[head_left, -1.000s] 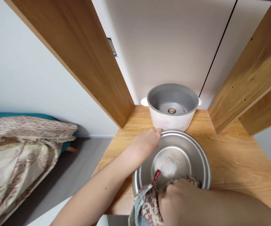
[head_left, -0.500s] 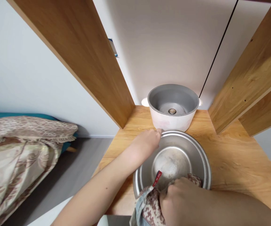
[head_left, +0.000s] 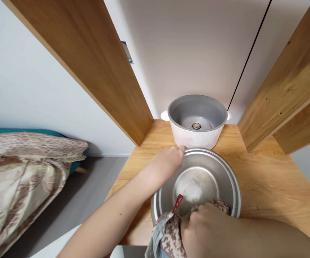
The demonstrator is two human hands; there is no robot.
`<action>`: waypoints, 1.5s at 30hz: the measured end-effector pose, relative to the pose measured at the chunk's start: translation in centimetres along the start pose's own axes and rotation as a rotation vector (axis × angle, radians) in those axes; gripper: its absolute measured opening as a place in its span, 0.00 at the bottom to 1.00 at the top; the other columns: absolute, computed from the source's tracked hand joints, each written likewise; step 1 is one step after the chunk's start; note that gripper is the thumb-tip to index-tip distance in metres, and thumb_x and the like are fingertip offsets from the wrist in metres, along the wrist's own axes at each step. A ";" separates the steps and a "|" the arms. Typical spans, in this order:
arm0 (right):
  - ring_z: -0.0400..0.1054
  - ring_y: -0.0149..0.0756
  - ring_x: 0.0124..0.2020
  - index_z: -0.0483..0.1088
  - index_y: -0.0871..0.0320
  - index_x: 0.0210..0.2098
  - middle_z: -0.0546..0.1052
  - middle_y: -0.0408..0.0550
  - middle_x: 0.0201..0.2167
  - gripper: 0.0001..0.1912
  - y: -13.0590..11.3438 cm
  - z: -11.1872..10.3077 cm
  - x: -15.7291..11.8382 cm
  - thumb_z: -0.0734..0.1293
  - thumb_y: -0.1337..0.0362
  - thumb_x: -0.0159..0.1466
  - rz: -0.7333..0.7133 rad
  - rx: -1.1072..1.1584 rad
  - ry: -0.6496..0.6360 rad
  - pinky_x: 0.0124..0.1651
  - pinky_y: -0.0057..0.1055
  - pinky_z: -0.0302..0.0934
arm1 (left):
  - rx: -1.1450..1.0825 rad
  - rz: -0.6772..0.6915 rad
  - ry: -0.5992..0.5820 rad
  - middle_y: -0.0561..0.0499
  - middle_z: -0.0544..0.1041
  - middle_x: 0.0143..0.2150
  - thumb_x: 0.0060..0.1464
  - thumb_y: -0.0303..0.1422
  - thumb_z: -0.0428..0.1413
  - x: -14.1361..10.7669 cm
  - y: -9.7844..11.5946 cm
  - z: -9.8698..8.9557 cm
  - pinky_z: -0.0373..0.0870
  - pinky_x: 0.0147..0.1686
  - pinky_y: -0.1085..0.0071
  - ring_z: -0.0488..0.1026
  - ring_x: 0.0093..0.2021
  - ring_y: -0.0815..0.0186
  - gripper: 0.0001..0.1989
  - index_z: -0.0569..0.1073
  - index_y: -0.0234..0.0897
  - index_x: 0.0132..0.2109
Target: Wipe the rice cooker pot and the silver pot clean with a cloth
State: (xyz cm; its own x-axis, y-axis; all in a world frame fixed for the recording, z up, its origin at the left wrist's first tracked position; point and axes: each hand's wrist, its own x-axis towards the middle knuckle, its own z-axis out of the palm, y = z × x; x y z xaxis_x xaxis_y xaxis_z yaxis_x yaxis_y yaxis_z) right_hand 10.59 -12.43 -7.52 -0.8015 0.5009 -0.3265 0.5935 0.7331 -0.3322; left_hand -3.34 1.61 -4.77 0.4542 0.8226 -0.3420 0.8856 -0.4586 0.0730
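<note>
A shallow round metal basin (head_left: 226,179) with a ridged rim and a ring in its bottom lies at the front of the wooden tabletop. My left hand (head_left: 171,157) is closed on its far left rim. My right hand (head_left: 203,225) is a fist around a patterned brown-and-white cloth (head_left: 171,238), pressed against the near part of the basin's inside. The cloth has a grey-blue edge and a red tag (head_left: 178,203). Part of it hangs over the near rim. Behind the basin stands a white rice cooker body (head_left: 198,138), lidless, showing its grey inside and round centre button.
Wooden posts rise left (head_left: 90,71) and right (head_left: 281,89) of the wooden tabletop (head_left: 268,186). A white panel (head_left: 187,46) stands behind the cooker. On the left, a patterned cover (head_left: 28,182) drapes over teal furniture above the grey floor (head_left: 90,193).
Both hands keep their hold. My right hand and the cloth have shifted very slightly left against the basin; the whole view has moved a little.
</note>
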 end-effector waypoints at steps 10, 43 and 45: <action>0.79 0.42 0.32 0.83 0.56 0.47 0.90 0.50 0.42 0.06 0.3 1.4 -0.3 0.75 0.60 0.78 -0.034 -0.009 0.078 0.27 0.42 0.49 | 0.061 -0.021 -0.060 0.30 0.90 0.60 0.70 0.19 0.61 -0.1 0.5 -0.7 0.82 0.58 0.58 0.89 0.61 0.44 0.22 0.79 0.29 0.68; 0.80 0.45 0.33 0.86 0.59 0.48 0.90 0.54 0.44 0.15 -0.4 0.5 0.3 0.75 0.52 0.79 0.034 0.014 0.018 0.30 0.40 0.59 | 0.010 0.020 -0.002 0.33 0.91 0.56 0.70 0.20 0.62 0.0 0.0 -0.2 0.82 0.56 0.60 0.89 0.60 0.44 0.17 0.81 0.33 0.62; 0.80 0.46 0.33 0.86 0.59 0.47 0.90 0.54 0.43 0.19 -0.4 0.8 0.4 0.75 0.48 0.79 0.033 0.034 0.042 0.30 0.40 0.60 | -0.006 0.024 0.006 0.33 0.91 0.56 0.69 0.20 0.63 0.1 0.0 -0.1 0.81 0.56 0.60 0.90 0.59 0.43 0.17 0.81 0.33 0.61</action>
State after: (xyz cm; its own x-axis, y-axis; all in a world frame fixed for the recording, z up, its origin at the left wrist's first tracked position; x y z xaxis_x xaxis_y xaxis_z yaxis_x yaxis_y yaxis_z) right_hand 10.09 -12.91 -8.21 -0.7832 0.5444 -0.3005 0.6215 0.7002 -0.3514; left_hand -3.30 1.77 -4.69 0.4755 0.8135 -0.3350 0.8752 -0.4758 0.0867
